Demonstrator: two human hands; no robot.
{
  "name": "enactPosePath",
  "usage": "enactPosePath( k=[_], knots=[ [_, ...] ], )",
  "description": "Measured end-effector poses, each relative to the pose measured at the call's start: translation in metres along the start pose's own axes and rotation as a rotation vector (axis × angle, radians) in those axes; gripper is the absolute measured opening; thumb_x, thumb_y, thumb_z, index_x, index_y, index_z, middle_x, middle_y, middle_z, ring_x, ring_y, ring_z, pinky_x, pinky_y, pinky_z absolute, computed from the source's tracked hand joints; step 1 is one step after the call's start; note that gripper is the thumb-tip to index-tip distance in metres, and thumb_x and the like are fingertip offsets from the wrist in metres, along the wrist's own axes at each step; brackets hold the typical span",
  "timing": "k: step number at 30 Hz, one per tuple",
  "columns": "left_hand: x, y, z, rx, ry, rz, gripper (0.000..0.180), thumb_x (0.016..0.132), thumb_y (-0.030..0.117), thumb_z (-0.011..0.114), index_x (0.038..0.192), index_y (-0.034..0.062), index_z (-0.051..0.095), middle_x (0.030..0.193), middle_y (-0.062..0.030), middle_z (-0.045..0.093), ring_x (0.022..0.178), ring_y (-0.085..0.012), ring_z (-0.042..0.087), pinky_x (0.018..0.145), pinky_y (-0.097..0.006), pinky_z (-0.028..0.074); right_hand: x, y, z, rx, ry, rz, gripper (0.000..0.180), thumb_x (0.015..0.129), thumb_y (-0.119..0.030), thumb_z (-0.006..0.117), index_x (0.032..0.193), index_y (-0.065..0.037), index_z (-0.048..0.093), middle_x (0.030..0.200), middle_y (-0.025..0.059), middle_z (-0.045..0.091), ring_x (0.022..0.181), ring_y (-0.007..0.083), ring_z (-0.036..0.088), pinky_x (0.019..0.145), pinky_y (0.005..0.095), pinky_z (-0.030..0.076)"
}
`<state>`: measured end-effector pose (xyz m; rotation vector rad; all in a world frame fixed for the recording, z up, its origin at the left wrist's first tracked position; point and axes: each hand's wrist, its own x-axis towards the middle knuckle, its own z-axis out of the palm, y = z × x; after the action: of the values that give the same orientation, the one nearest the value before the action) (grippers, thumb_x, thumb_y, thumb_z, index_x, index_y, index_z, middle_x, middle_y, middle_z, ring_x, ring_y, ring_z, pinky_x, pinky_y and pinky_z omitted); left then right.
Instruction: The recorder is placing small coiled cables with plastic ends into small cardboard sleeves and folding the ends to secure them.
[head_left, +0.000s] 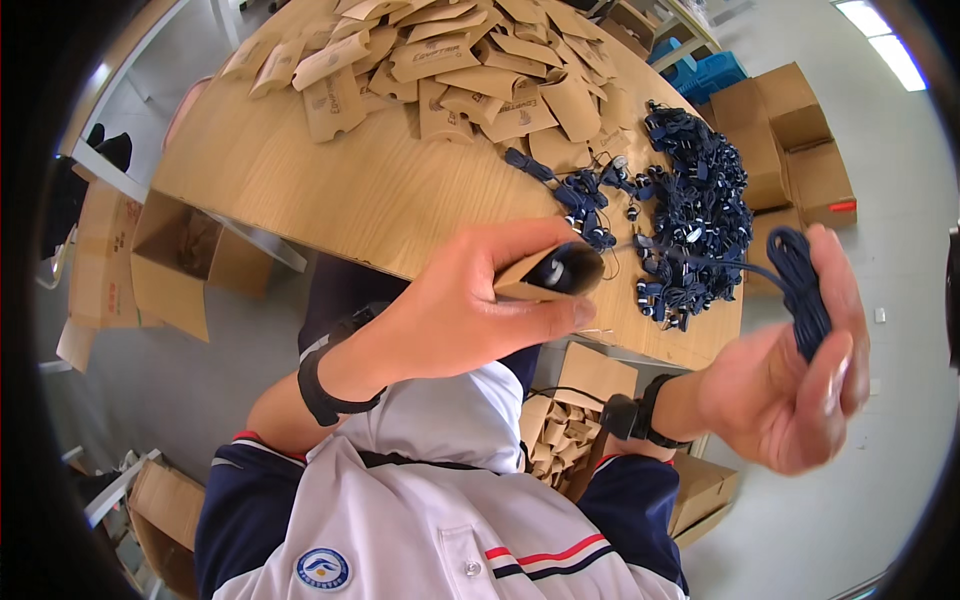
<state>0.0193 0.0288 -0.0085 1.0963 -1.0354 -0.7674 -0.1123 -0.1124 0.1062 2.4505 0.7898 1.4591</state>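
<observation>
My left hand [465, 295] is closed around a small brown cardboard pillow box [517, 287], held above the table's near edge. The box's open end faces right, and something dark with a whitish part shows inside. My right hand [790, 400], out to the right, grips a coiled bundle of dark blue earphone cable [797, 285] between fingers and thumb. A strand of the cable runs from the bundle leftward toward the box; where it ends is hard to make out. Beyond the hands lies a large heap of dark blue earphones [700, 190].
Flat brown pillow boxes [430, 60] are piled at the far side of the wooden table [350, 210]. A carton [568, 470] of brown boxes stands below the near edge. Open cartons stand left [175, 250] and right [755, 140], near a blue bin [715, 72].
</observation>
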Motion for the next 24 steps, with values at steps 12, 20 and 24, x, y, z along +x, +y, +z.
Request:
enactPosePath(
  k=[12,20,24],
  knots=[
    [-0.005,0.009,0.000,-0.450,-0.041,-0.287,0.037,0.084,0.017,0.075,0.116,0.0017,0.061,0.096,-0.0020,0.067,0.088,-0.0097,0.062,0.079,-0.026,0.049,-0.024,-0.027,0.054,0.872,0.098,0.676,0.013,0.094,-0.004,0.056,0.104,0.002,0.063,0.099,0.0280,0.066,0.085,0.0377,0.070,0.075,0.0442,0.059],
    [-0.003,-0.003,-0.003,-0.306,-0.074,-0.245,0.039,0.084,0.025,0.076,0.113,0.0005,0.064,0.095,-0.0057,0.067,0.074,-0.0099,0.064,0.062,-0.025,0.053,-0.026,-0.026,0.042,0.948,0.013,0.999,0.014,0.090,-0.004,0.062,0.101,0.004,0.065,0.094,0.0240,0.070,0.084,0.0317,0.069,0.074,0.0372,0.056],
    [-0.001,0.008,-0.004,-0.331,-0.019,-0.363,0.038,0.082,0.018,0.077,0.112,0.0003,0.062,0.093,-0.0090,0.068,0.075,-0.0187,0.069,0.063,-0.030,0.056,-0.033,-0.020,0.045,0.628,-0.238,0.805,0.013,0.089,-0.003,0.062,0.098,0.001,0.069,0.099,0.0165,0.072,0.101,0.0310,0.065,0.082,0.0349,0.052]
  ],
)
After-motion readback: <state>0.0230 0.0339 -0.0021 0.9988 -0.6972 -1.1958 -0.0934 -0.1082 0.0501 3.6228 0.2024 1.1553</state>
